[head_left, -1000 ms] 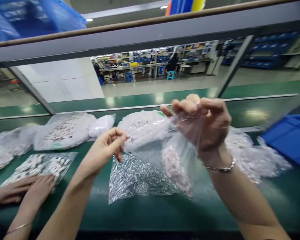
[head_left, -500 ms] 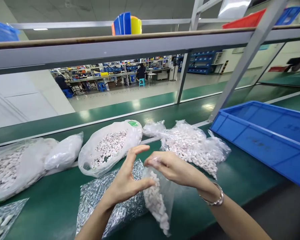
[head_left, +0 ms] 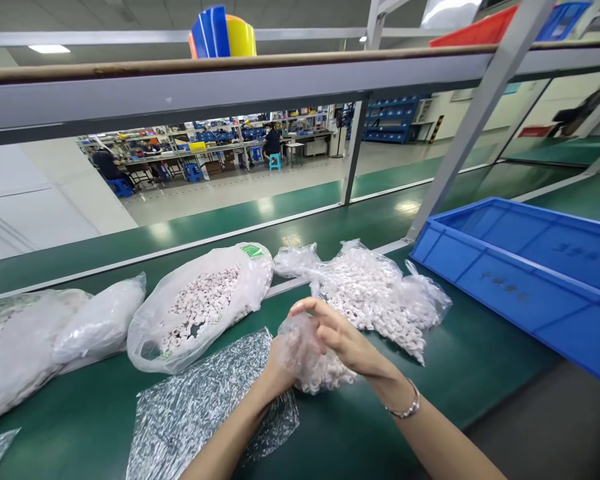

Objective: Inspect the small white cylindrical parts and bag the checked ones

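In the head view, the small bag of white parts [head_left: 329,375] is low between the two hands, close above or on the green desk [head_left: 390,433]; which of the two, I cannot tell. Its upper film [head_left: 299,341] is bunched up in front of the left hand [head_left: 279,365], whose fingers are mostly hidden, so how they grip cannot be told. The right hand [head_left: 349,343] has its fingers half curled around the other side of the film, with the thumb near them; how firmly it pinches is unclear.

The likeliest trouble is at this bunched neck: thin, slippery film with a loose hold on one side could slide open, and the weight of the parts below could then spill them. Pulling hard on a narrow fold might also stretch or tear it.

The silvery bag of thin pieces [head_left: 195,400] lies just beside and partly under the left forearm, so a sweep of that arm could drag or crease it. Beyond it, the large bag [head_left: 207,300] shows many small white parts; if its mouth is open, a knock could scatter some. The bagged heap [head_left: 375,293] is near the right hand, beside the blue crate [head_left: 510,273], and anything spilled towards it could be hard to tell apart, since the parts look alike.
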{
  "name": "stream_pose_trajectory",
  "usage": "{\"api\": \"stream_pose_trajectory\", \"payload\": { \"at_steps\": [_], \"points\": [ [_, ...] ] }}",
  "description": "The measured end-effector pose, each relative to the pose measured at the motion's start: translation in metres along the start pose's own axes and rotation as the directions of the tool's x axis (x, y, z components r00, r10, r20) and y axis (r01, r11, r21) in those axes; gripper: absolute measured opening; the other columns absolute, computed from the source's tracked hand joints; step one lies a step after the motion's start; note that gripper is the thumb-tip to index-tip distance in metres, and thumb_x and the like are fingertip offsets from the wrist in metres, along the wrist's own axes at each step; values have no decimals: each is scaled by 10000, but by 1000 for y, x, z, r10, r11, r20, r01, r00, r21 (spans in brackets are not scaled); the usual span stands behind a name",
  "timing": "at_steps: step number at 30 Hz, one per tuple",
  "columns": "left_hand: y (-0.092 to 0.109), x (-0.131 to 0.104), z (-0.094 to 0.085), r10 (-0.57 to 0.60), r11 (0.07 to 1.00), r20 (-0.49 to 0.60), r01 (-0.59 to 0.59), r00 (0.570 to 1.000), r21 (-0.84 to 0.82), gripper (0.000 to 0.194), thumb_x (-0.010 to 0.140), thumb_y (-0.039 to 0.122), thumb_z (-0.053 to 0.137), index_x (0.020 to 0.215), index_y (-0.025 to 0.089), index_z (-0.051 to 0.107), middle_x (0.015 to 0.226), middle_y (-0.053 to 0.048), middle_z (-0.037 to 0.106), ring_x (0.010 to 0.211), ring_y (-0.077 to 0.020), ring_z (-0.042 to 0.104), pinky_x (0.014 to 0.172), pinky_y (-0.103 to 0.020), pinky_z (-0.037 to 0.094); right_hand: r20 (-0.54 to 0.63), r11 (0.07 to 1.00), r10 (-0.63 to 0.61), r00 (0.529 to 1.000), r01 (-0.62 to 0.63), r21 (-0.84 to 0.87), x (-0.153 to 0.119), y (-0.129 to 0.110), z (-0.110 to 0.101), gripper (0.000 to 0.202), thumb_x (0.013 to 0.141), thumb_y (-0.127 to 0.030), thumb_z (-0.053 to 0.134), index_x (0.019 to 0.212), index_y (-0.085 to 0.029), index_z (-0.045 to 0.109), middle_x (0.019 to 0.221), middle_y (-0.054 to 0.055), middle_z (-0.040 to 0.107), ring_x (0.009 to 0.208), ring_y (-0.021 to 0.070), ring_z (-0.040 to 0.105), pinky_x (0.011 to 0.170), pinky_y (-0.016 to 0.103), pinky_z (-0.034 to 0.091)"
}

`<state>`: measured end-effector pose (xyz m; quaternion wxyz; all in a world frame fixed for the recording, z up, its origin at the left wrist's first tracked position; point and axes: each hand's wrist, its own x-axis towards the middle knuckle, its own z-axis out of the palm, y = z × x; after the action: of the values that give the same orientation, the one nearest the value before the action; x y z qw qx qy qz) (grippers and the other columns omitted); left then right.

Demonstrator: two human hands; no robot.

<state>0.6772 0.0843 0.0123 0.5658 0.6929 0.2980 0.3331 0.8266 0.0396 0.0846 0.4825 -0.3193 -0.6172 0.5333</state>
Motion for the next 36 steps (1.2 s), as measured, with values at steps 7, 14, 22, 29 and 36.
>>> {"api": "stream_pose_trajectory", "payload": {
  "at_steps": [7, 14, 22, 29, 36],
  "points": [
    [34, -6, 16, 39, 998, 134, -32, 990, -54, 660, 804, 423, 761, 1389, 225, 531, 1392, -122, 538, 1356, -317, 430, 1144, -441, 345, -111, 998, 35, 993, -29, 56, -17, 13, -30, 592, 929, -702, 459, 1339, -279, 519, 1346, 95, 532, 1090, 247, 591, 934, 390, 490],
    [32, 23, 39, -228, 714, -212, 15, 950, -699, 299, 914, 417, 636, 1091, 185, 702, 1154, -70, 689, 1160, -227, 594, 1048, -329, 417, -224, 975, 24, 974, 27, 219, -28, 21, -34, 555, 947, -548, 571, 1441, -326, 452, 1512, 43, 417, 1418, 247, 346, 1194, 432, 278],
    [35, 36, 47, -225, 698, -270, -38, 936, -715, 355, 928, 438, 587, 688, 200, 478, 670, 14, 512, 730, -150, 557, 778, -275, 457, -411, 828, 158, 898, 107, 551, -31, 46, -37, 583, 904, -686, 523, 1287, -253, 602, 1324, 61, 571, 958, 155, 616, 991, 286, 502],
    [29, 24, 48, 108, 982, -85, -93, 990, 164, 177, 989, 372, 471, 941, 210, 526, 890, -39, 560, 813, -191, 522, 765, -299, 388, -489, 965, 11, 872, -137, -222, -38, 50, -29, 541, 981, -537, 514, 1436, -249, 467, 1488, 102, 445, 1404, 277, 361, 1210, 495, 227],
    [20, 37, 15, -204, 843, 220, 286, 954, -455, 187, 862, 277, 676, 928, 173, 535, 738, 11, 573, 693, -114, 514, 691, -221, 388, -197, 981, 37, 980, -74, -181, -45, 30, -47, 377, 1066, -388, 325, 1070, -231, 668, 1276, 94, 529, 1118, 225, 582, 964, 386, 515]
  ]
}}
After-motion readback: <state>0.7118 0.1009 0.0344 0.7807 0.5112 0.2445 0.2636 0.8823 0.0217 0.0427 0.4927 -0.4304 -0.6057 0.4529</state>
